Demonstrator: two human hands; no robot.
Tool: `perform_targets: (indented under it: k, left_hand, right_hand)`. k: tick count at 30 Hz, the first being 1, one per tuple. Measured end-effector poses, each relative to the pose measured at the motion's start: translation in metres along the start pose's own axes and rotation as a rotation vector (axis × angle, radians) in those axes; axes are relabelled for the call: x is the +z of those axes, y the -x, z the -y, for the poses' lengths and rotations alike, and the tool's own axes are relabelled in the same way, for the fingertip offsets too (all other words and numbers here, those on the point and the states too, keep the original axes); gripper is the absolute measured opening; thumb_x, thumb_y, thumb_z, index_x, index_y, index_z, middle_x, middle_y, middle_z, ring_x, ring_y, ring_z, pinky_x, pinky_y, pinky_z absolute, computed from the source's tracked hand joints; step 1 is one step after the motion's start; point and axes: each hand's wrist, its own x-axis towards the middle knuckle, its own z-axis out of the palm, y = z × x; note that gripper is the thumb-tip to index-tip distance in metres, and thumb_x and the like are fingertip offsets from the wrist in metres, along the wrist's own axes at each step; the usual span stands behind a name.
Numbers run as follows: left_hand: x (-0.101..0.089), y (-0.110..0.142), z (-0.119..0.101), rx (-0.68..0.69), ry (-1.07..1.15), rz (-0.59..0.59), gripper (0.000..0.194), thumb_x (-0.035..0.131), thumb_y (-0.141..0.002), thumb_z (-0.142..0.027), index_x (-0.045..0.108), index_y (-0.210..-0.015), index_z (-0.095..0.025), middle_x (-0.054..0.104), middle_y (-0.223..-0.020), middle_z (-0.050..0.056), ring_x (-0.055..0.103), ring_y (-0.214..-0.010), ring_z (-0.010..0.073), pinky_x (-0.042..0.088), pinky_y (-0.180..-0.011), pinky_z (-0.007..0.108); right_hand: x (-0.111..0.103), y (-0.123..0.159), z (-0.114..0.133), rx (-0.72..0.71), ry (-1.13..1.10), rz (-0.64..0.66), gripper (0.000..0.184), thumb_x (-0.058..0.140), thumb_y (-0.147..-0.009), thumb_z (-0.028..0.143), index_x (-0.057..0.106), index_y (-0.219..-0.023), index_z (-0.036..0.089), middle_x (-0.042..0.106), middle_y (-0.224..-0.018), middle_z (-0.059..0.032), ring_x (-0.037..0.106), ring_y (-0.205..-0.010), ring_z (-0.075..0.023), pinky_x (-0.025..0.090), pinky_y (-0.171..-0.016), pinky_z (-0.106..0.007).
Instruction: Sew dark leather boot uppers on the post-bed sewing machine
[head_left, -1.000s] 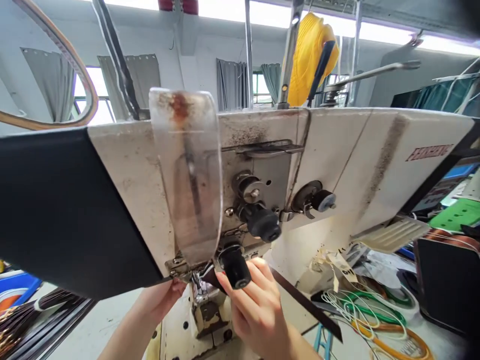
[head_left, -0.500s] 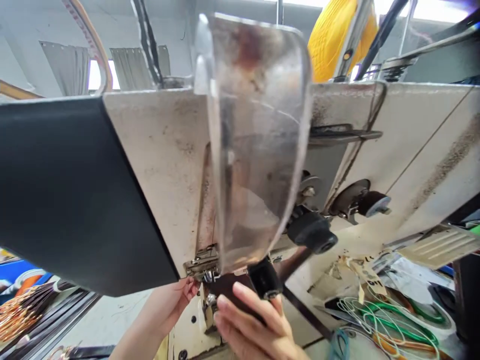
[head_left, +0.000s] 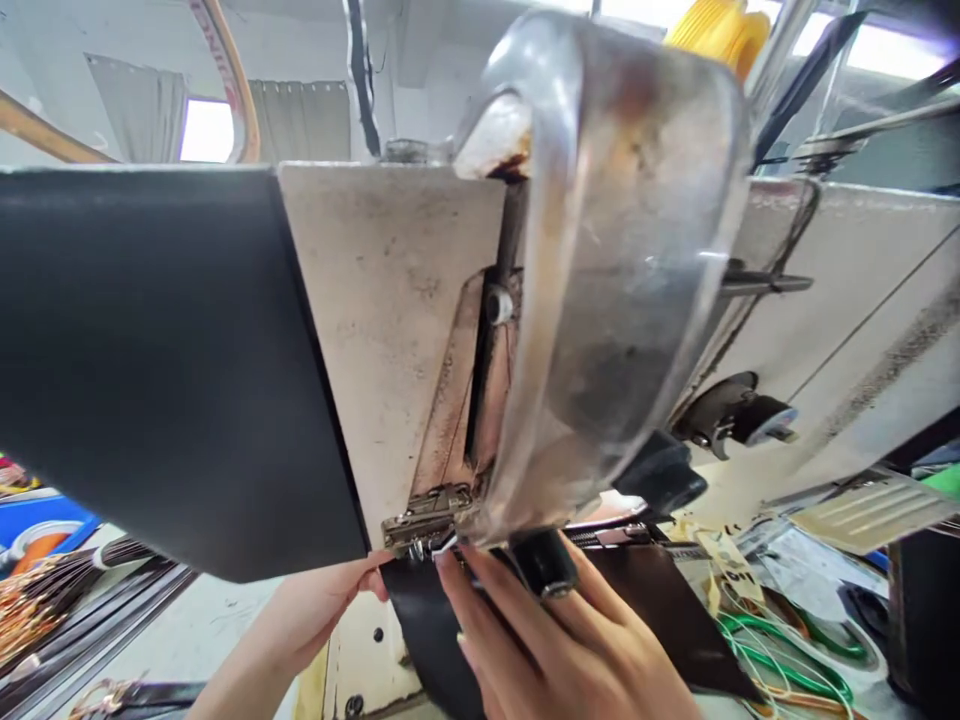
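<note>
A worn white sewing machine head (head_left: 375,300) fills the view, with a clear plastic guard (head_left: 622,300) over its needle area. Under the presser foot (head_left: 427,525) lies a black leather piece (head_left: 427,620) with a zipper (head_left: 615,535) along its far edge. My right hand (head_left: 570,650) presses flat on the leather, fingertips close to the presser foot. My left hand (head_left: 315,605) pinches the leather's left edge just beside the foot. The needle itself is hidden behind the guard.
A black panel (head_left: 150,360) covers the machine's left end. Black and tan straps (head_left: 52,600) lie at the lower left beside a blue bin (head_left: 45,510). Green and orange cords (head_left: 780,640) coil at the lower right. A yellow thread cone (head_left: 712,25) stands behind the machine.
My head has moved closer and left, so the guard looms larger. The black leather piece has spread wider under the foot, and my right hand has flattened onto it.
</note>
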Motion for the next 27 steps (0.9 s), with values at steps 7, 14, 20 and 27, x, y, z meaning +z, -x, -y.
perform_targets:
  k: [7, 14, 20, 27]
  left_hand:
    - [0.023, 0.026, 0.018, 0.090, 0.035, -0.002, 0.052, 0.082, -0.060, -0.068, 0.071, -0.072, -0.018, 0.065, -0.056, 0.002, 0.056, -0.047, 0.0150, 0.047, -0.047, 0.025]
    - [0.026, 0.016, 0.035, 0.117, 0.074, -0.016, 0.063, 0.076, -0.061, -0.079, 0.066, -0.063, -0.017, 0.050, -0.045, -0.004, 0.040, -0.038, 0.0077, 0.034, -0.038, 0.019]
    - [0.024, 0.014, 0.034, 0.107, 0.118, 0.032, 0.061, 0.080, -0.062, -0.073, 0.075, -0.074, -0.014, 0.062, -0.052, 0.000, 0.055, -0.050, 0.0122, 0.047, -0.050, 0.020]
    - [0.026, 0.017, 0.030, 0.128, 0.154, 0.039, 0.059, 0.082, -0.064, -0.068, 0.078, -0.089, -0.016, 0.071, -0.061, 0.001, 0.063, -0.054, 0.0148, 0.046, -0.047, 0.019]
  right_hand:
    - [0.023, -0.008, -0.011, -0.002, -0.004, 0.046, 0.033, 0.055, -0.092, 0.025, 0.071, -0.117, 0.011, 0.077, -0.107, -0.0141, 0.070, -0.087, -0.0294, 0.055, -0.071, -0.044]
    - [0.006, -0.018, -0.016, 0.105, -0.255, 0.127, 0.032, 0.063, -0.093, 0.032, 0.070, -0.124, 0.024, 0.077, -0.106, -0.0096, 0.069, -0.103, -0.0287, 0.056, -0.091, -0.040]
    - [-0.018, -0.031, -0.036, 0.097, -0.407, 0.327, 0.030, 0.059, -0.095, 0.026, 0.072, -0.121, 0.024, 0.077, -0.108, -0.0079, 0.070, -0.105, -0.0252, 0.056, -0.091, -0.033]
    - [-0.040, -0.034, -0.050, 0.027, -0.520, 0.527, 0.024, 0.054, -0.096, 0.011, 0.075, -0.103, 0.019, 0.077, -0.092, -0.0053, 0.073, -0.089, -0.0213, 0.055, -0.089, -0.030]
